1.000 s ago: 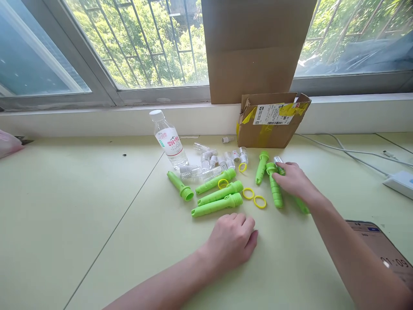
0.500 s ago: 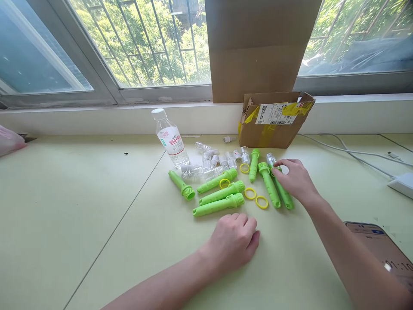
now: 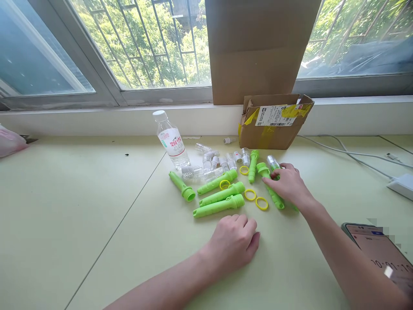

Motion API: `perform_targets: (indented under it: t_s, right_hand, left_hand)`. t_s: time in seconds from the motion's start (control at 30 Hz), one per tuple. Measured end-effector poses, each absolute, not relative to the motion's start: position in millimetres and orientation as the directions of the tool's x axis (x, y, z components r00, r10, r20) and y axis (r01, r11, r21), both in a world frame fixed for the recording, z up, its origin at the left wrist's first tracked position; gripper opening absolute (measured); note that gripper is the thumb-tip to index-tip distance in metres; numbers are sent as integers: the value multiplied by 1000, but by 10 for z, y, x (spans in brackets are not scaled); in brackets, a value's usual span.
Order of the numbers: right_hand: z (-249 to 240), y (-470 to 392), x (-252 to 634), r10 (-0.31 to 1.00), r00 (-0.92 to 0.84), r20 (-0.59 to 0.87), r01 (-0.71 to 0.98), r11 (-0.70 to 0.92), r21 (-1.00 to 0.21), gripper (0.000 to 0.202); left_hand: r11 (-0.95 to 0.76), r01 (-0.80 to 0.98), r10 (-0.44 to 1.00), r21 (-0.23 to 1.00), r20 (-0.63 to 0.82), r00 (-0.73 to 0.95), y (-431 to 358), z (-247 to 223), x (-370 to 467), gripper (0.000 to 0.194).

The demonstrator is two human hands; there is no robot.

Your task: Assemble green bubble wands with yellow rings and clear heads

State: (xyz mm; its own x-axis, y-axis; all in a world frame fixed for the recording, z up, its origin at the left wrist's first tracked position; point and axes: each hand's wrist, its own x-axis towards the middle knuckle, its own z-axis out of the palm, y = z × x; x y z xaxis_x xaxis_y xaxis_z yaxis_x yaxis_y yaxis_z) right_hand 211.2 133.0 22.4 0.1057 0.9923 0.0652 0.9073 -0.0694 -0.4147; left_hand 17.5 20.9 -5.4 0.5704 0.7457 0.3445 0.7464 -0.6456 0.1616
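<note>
My left hand (image 3: 237,239) rests on the table, fingers curled in, nothing visible in it. My right hand (image 3: 288,185) is closed around the upper part of a green threaded plastic handle (image 3: 275,199), thumb on its left side and fingers on its right. Just beyond those fingers lies a second green handle with a clear ribbed cap (image 3: 272,161) on its end; my hand hides most of it. To the left lie several more green handles (image 3: 219,206), and yellow rings (image 3: 261,203) are scattered among them. Behind is a cluster of clear ribbed caps (image 3: 214,173).
A water bottle (image 3: 172,144) stands left of the parts. An opened cardboard box (image 3: 271,133) sits at the back against the sill. White cables (image 3: 358,151) run to a white block (image 3: 402,185) on the right. A phone (image 3: 371,245) showing a timer lies partly under my right forearm.
My right hand has moved from the clear-capped handle down and left onto the neighbouring green handle, which has turned slightly. My left hand has stayed in place.
</note>
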Motion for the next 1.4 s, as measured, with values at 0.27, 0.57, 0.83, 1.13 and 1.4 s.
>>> perform_targets:
  t_s: [0.27,0.57,0.83,1.13,1.4]
  right_hand:
    - [420,1316,2090,981,162,103,794,-68,-605,24]
    - [738,1172,2049,992,118,40,607,-40,-793,27]
    - [656,1113,1961,888,-326,-325,507,-126,-853,23]
    - [528,1130,1944,832,-391,-393,398,-232,-888,18]
    - [602,1093,1974,761,-525,-381,324,-235,-916,14]
  left_hand:
    - [-641,750,751,164,336,568,209,-56,173,13]
    - [-633,757,757,160,328,564,209,-57,169,11]
    - [-623,769,767,143,303,566,206,-30,173,10]
    - [-600,778,792,186,272,546,205,-17,170,22]
    - [-527,832,842,174,235,485,241,-9,133,10]
